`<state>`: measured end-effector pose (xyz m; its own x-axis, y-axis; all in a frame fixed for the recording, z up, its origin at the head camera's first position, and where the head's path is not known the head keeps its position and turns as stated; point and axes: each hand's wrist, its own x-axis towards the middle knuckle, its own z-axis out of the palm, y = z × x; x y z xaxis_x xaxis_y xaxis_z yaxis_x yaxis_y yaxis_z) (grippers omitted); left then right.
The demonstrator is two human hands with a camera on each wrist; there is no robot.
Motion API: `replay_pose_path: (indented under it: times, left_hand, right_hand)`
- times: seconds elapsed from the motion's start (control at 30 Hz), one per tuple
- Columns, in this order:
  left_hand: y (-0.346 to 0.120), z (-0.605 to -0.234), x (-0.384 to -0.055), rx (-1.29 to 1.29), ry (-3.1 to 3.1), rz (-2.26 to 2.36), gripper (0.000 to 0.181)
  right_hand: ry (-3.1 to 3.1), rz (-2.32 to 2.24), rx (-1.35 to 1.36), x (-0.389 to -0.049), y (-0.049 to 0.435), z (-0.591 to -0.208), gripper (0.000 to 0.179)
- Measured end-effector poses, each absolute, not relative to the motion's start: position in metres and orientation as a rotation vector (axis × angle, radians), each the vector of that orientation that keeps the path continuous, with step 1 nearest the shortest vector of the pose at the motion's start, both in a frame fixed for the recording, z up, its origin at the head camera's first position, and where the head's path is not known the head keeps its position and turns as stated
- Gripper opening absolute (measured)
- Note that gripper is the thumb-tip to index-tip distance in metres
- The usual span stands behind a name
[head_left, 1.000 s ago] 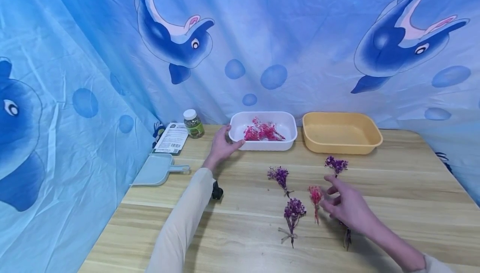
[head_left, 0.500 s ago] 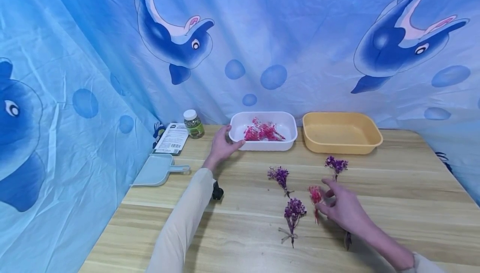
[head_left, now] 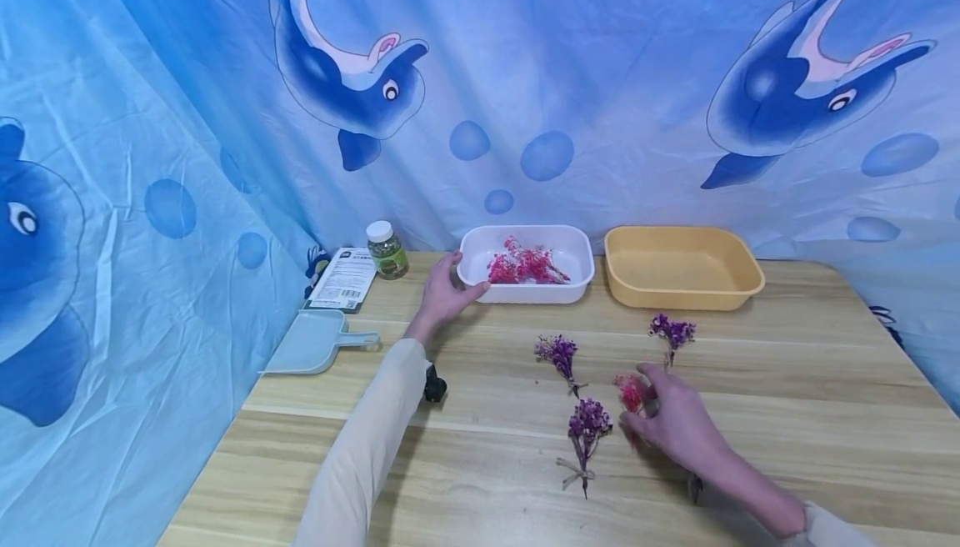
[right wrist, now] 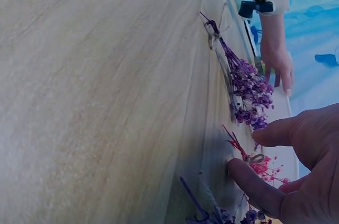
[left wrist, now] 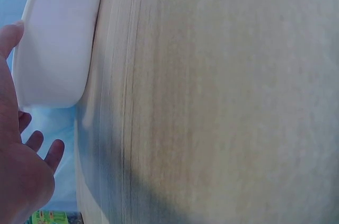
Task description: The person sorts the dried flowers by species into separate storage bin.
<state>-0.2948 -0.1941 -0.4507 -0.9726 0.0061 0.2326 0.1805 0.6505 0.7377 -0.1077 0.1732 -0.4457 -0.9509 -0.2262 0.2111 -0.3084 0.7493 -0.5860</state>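
Note:
My left hand (head_left: 442,293) holds the left end of a white plastic tub (head_left: 577,290), thumb at its front rim and fingers around the end. Pink dried flowers (head_left: 525,264) lie in that tub. My right hand (head_left: 678,422) is at a small pink dried-flower bunch (head_left: 628,393) on the table, thumb and forefinger on either side of it and spread apart. In the right wrist view, twine ties the pink bunch (right wrist: 259,163). Purple dried-flower bunches lie around: one at the left (head_left: 558,353), one nearer (head_left: 588,424), and one (head_left: 672,330) partly hidden behind my right hand.
A yellow plastic tub (head_left: 682,301) stands right of the white one, against the dolphin-print curtain (head_left: 630,72). At the back left are a white-capped jar (head_left: 387,251), a printed packet (head_left: 345,278) and a pale blue dustpan (head_left: 311,343). All rest on a wooden table (head_left: 480,464).
My right hand has moved left, over the pink bunch, which now looks blurred and slightly shifted. My left hand has stayed at the white tub.

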Motion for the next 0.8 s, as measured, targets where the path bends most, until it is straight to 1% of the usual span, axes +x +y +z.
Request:
replay_pose_path:
  times: [0.43, 0.8]
  left_hand:
    - [-0.1943, -0.4517, -0.2949, -0.137, -2.665, -1.230, 0.086]
    - [-0.1950, -0.4530, -0.2961, -0.152, -2.655, -1.237, 0.086]
  right_hand:
    - [-2.867, 0.896, 0.357, -0.1081, 0.1667, -0.4523, 0.081]
    - [-2.871, 0.930, 0.390, -0.1073, 0.1680, -0.4538, 0.073]
